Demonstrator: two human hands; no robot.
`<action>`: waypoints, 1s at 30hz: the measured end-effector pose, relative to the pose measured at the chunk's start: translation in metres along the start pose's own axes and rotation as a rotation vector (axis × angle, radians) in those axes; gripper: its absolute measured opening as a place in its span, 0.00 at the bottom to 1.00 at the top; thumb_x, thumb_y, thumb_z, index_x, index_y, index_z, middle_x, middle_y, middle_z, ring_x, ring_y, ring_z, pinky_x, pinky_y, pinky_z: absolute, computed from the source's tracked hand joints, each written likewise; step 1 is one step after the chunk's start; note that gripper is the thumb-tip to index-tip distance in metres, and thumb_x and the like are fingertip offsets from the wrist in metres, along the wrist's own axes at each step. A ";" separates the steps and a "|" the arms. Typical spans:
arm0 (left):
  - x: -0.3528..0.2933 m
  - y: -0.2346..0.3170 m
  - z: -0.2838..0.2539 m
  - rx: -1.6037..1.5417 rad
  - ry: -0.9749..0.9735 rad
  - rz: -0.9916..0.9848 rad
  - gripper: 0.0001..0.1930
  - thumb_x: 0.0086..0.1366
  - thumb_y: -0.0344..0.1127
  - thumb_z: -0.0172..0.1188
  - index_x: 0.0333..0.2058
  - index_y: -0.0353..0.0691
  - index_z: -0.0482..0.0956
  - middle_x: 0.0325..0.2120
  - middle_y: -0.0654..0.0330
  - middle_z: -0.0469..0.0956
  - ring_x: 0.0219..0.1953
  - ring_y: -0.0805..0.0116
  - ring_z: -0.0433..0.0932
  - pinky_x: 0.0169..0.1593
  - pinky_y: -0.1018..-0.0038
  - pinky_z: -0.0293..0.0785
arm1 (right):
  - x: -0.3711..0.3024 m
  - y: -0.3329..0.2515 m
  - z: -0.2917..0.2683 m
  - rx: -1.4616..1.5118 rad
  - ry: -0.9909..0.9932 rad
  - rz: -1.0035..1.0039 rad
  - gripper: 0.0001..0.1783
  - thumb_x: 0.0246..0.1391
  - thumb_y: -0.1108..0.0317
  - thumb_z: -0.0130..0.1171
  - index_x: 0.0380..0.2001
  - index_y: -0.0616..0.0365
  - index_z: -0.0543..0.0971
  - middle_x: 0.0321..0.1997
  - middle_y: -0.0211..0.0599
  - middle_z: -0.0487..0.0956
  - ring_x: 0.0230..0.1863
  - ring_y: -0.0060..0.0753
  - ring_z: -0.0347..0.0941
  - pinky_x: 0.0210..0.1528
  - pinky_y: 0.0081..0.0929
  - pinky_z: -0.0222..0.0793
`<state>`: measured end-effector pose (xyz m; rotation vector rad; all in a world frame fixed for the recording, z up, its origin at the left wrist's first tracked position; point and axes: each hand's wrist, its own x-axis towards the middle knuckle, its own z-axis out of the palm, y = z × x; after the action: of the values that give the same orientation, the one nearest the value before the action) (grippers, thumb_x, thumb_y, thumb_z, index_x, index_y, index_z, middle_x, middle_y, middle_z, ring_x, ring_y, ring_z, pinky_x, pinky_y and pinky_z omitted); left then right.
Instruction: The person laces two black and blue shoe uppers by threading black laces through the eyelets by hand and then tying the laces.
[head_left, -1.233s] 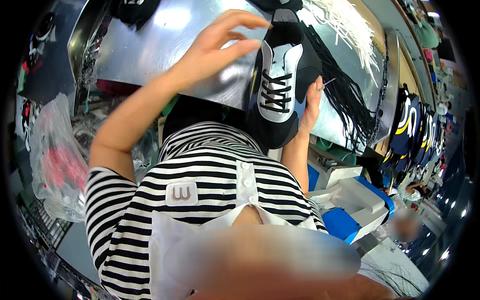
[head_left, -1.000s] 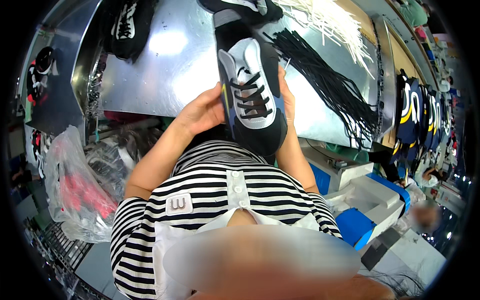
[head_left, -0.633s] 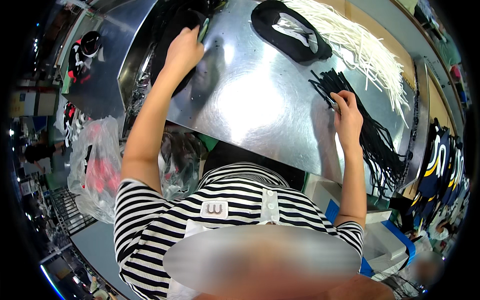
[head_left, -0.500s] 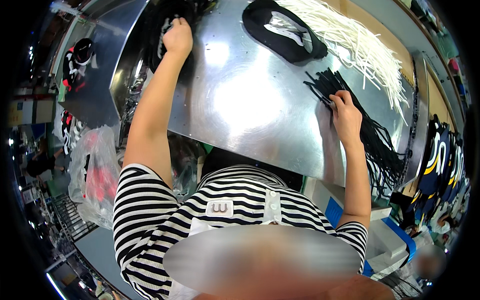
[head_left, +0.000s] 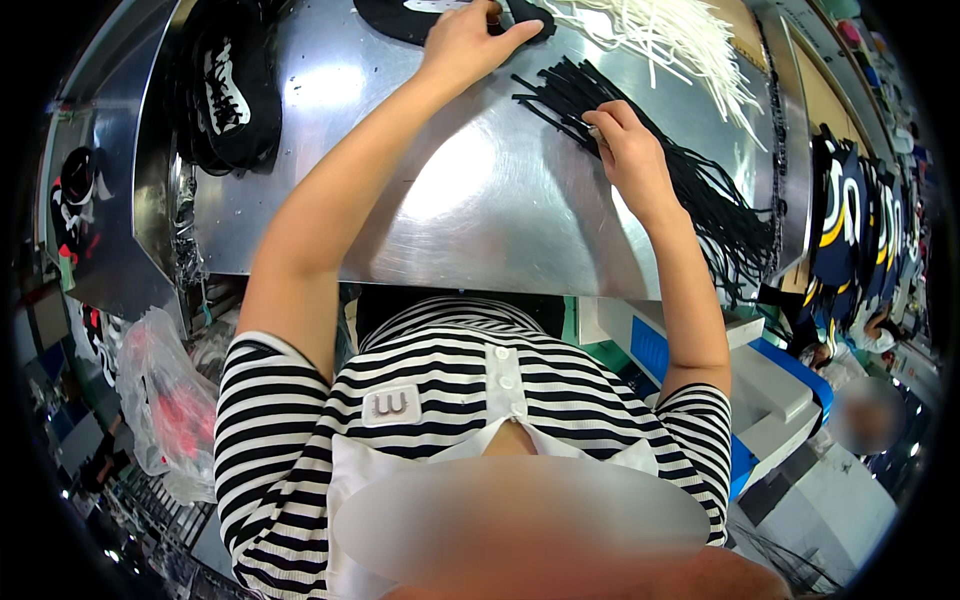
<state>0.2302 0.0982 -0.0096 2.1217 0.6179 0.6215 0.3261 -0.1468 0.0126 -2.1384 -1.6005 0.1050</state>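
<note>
At the far edge of the view, a black fabric piece (head_left: 385, 22) with a pale inner part lies partly cut off; it looks like a shoe upper. My left hand (head_left: 462, 48) reaches over its right half, thumb stretched out to the side and fingers curled partly out of sight. Black laces (head_left: 700, 190) lie in a long bundle on the right. Over their left part is my right hand (head_left: 635, 155), thumb and fingers pinched together. A small silvery bit shows at its fingertips, too small to name.
Black uppers (head_left: 250, 120) are stacked at the left of the metal table (head_left: 430, 220). White laces (head_left: 690, 50) spread at the back right. Raised metal edges bound the table's sides. A clear plastic bag (head_left: 165, 400) hangs at lower left; a blue-and-white machine (head_left: 770, 400) stands lower right.
My left hand has left the stack at the left and moved right to the single black upper. My right hand stays over the black laces. The whole view has shifted.
</note>
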 end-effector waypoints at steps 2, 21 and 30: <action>0.013 -0.021 0.013 0.058 0.067 -0.070 0.27 0.59 0.52 0.65 0.46 0.32 0.79 0.39 0.51 0.83 0.41 0.58 0.82 0.48 0.69 0.74 | 0.007 -0.008 -0.002 -0.043 -0.008 -0.030 0.14 0.51 0.81 0.58 0.43 0.59 0.78 0.43 0.39 0.76 0.38 0.48 0.77 0.40 0.37 0.74; -0.211 -0.054 -0.164 -0.689 0.031 -0.405 0.15 0.68 0.30 0.54 0.52 0.37 0.74 0.47 0.59 0.74 0.48 0.66 0.74 0.56 0.69 0.69 | -0.078 -0.096 -0.193 1.410 0.391 -0.427 0.09 0.65 0.71 0.48 0.44 0.63 0.73 0.45 0.52 0.77 0.13 0.16 0.58 0.21 0.07 0.54; -0.184 0.069 -0.147 0.682 -0.223 0.247 0.11 0.65 0.33 0.59 0.43 0.33 0.79 0.40 0.50 0.80 0.42 0.54 0.80 0.47 0.67 0.75 | -0.035 -0.113 0.024 1.702 0.048 0.588 0.07 0.60 0.69 0.60 0.35 0.60 0.75 0.29 0.31 0.76 0.15 0.10 0.59 0.17 0.10 0.48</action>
<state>0.0147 0.0316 0.0869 2.8892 0.4852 0.3118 0.2071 -0.1473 0.0300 -1.0180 -0.2857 1.1000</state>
